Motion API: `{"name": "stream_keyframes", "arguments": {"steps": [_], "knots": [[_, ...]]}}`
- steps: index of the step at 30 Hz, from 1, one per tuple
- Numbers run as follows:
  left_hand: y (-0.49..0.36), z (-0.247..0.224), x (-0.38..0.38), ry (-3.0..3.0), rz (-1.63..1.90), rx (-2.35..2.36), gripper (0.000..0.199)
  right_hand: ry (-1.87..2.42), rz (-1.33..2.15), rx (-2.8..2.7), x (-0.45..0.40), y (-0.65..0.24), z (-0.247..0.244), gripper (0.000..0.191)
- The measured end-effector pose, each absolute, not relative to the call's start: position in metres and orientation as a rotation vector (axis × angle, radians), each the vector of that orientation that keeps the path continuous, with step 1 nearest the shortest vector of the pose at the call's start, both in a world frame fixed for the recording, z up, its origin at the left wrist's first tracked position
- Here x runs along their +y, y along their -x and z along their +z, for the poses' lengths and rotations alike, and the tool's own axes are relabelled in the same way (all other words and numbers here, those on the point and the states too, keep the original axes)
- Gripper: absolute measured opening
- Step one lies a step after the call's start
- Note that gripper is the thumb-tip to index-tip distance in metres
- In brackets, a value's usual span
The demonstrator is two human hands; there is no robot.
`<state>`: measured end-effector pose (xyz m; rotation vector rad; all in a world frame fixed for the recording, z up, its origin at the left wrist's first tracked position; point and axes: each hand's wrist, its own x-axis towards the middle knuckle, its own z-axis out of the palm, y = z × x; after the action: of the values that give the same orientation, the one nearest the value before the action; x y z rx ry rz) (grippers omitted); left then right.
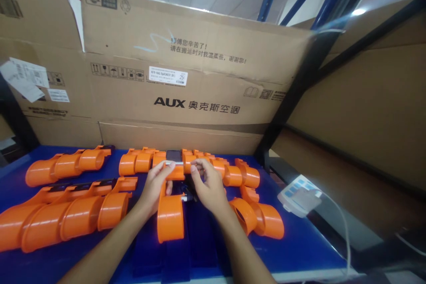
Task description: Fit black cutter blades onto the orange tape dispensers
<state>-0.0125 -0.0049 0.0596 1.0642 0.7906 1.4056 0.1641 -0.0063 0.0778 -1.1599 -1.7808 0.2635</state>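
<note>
My left hand (156, 188) is closed around the upper part of an orange plastic piece (170, 222), whose wide open ring hangs below the fingers. A thin silvery-white strip (176, 163) runs along the top of this piece, under my left thumb. At its right end, my right hand (210, 188) has thumb and fingertips pinched together; what lies between them is too small to make out. Just below the hands a small dark item with a white tip (184, 197) shows, partly hidden.
Rows of similar orange pieces (81, 213) lie left and right on the blue tabletop (206, 248). A dark box-like item (173, 155) stands behind my hands. A white power strip (299, 196) with a cable is at right. Cardboard (199, 84) walls the back; a black post (282, 111) stands right.
</note>
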Motion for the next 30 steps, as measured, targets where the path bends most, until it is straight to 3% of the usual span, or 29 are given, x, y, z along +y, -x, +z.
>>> {"name": "stream_keyframes", "arguments": {"steps": [4,10,16,30], "knots": [[0.01,0.057,-0.005,-1.147,1.313,0.762,0.038,0.967,0.341,-1.821,-0.01,-0.16,0.081,0.021],[0.009,0.052,-0.006,-1.236,1.254,0.736,0.037,0.96,0.435,-1.834,-0.011,-0.157,0.078,0.01],[0.009,0.05,-0.007,-1.273,1.256,0.702,0.031,0.943,0.531,-1.753,-0.01,-0.156,0.075,0.016],[0.011,0.048,-0.003,-1.253,1.323,0.737,0.032,0.927,0.486,-1.666,-0.009,-0.155,0.078,0.012]]}}
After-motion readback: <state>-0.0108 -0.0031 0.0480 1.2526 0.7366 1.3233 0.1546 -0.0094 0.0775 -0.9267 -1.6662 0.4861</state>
